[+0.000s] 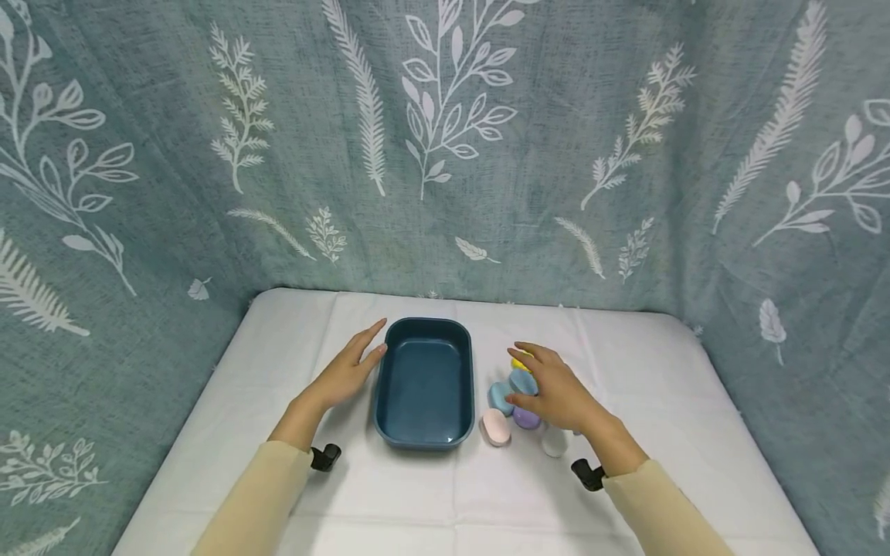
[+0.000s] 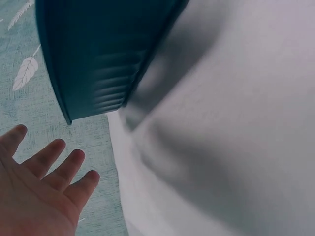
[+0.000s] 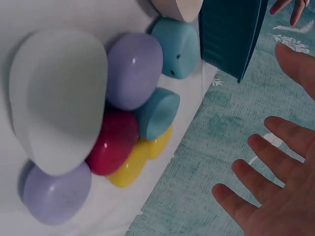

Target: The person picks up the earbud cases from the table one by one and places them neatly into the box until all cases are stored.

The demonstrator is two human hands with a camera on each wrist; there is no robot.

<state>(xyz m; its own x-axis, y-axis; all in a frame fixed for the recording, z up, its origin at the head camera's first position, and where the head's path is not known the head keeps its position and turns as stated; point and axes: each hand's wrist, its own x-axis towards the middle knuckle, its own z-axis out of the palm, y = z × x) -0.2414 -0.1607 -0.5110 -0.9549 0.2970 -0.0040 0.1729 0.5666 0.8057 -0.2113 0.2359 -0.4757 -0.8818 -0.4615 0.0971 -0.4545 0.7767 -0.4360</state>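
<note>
A dark blue rectangular bin (image 1: 426,386) stands on the white cloth between my two hands, with nothing inside. My left hand (image 1: 342,378) is held beside the bin's left wall, fingers spread and holding nothing. Over a cluster of smooth egg-shaped pieces hovers my right hand (image 1: 558,392), its fingers extended and grasping nothing. Around it show a pink piece (image 1: 496,427), a light blue piece (image 1: 500,397) and a white piece (image 1: 555,442). The right wrist view also shows a purple piece (image 3: 134,71), a red piece (image 3: 114,142) and a yellow piece (image 3: 129,166), partly hidden from above by the hand.
White cloth (image 1: 389,510) covers the table. A grey-green leaf-patterned curtain (image 1: 299,154) hangs behind the table and along both sides. On each wrist sits a small black camera, such as the right camera (image 1: 588,474).
</note>
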